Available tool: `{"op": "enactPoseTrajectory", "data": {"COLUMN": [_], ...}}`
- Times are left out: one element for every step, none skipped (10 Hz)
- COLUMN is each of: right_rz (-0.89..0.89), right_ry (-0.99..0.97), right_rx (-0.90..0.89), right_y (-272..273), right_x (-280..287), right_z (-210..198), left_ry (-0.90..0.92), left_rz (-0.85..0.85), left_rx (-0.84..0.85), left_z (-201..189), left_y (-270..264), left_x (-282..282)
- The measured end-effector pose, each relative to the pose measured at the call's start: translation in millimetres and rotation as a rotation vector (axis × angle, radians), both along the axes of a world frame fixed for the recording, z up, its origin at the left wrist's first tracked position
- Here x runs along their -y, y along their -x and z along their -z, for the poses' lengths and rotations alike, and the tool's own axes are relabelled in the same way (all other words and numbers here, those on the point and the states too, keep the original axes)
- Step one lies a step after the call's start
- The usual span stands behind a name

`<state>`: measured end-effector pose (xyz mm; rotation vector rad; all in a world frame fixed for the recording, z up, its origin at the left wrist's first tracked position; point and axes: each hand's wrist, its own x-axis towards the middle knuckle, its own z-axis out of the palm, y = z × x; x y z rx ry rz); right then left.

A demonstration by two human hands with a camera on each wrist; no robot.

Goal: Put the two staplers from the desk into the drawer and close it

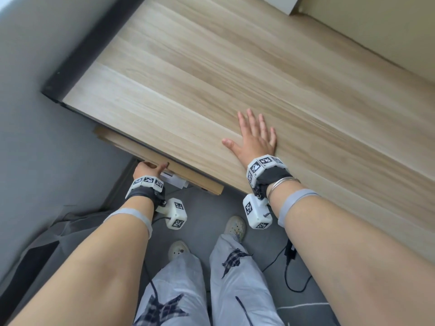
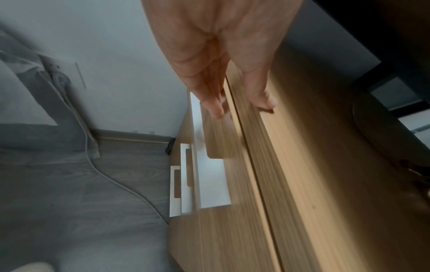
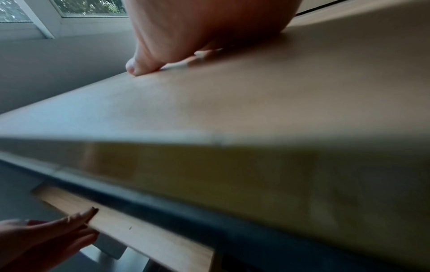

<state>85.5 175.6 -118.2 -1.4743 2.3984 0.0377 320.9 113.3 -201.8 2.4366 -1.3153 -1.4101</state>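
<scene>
Presently I cannot see either stapler in any view; the drawer [image 1: 164,165] interior is hidden under the desk [image 1: 211,78] top, so I cannot tell what it holds. The drawer front protrudes only slightly beyond the desk's near edge in the head view, and motion blur softens both wrist views.

My left hand [image 1: 147,169] lies against the drawer front with fingers [image 2: 215,108] straight, pressing on the wood and gripping nothing. My right hand [image 1: 253,135] rests flat on the desk, fingers spread and palm down, near the front edge and holding nothing.

Below the drawer, white panels [image 2: 186,176] with slot handles show in the left wrist view, though what they belong to is unclear. A white cable [image 2: 93,162] trails across the grey floor [image 2: 69,211] to the left, and a black cable [image 1: 288,267] lies on the floor by my right foot. A grey wall [image 1: 35,90] stands close along the desk's left end, and a window [image 3: 58,9] appears beyond it.
</scene>
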Motion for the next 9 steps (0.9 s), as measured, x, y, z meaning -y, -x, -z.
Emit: {"op": "enactPoseTrajectory", "data": {"right_rz": [-0.005,-0.007,-0.010,-0.011,-0.010,-0.012,-0.011,-0.003,0.009], "right_ry": [0.008,0.007,0.003,-0.007,-0.002,-0.009,-0.020,-0.050,-0.033], "right_rx": [-0.005,0.003,0.000,0.004,0.005,0.002,0.019,0.054,0.109], "right_y": [0.5,0.0,0.0,0.6,0.7,0.5,2.7,6.2,10.5], "right_x": [-0.1,0.8,1.2,1.5,1.8,-0.2,2.4,1.6,1.3], "right_z": [0.0,0.2,-0.5,-0.2,-0.4,0.2,-0.9,-3.1,-6.9], "left_ry": [0.017,-0.014,-0.046,-0.096,-0.132,-0.134,-0.104,-0.139,-0.135], "left_rz": [-0.048,-0.060,-0.092,-0.062,-0.064,-0.029,0.047,0.251,0.385], "left_rx": [-0.060,-0.108,-0.108,-0.077,-0.040,-0.065,-0.063,0.007,0.108], "left_z": [3.6,2.1,2.1,-2.7,-3.7,-1.5,-4.5,-17.4,-37.9], "left_y": [-0.1,-0.4,1.9,5.3,5.2,1.9,-1.8,1.1,-5.0], "left_x": [2.5,5.6,9.1,12.2,15.3,13.5,14.8,15.3,10.3]}}
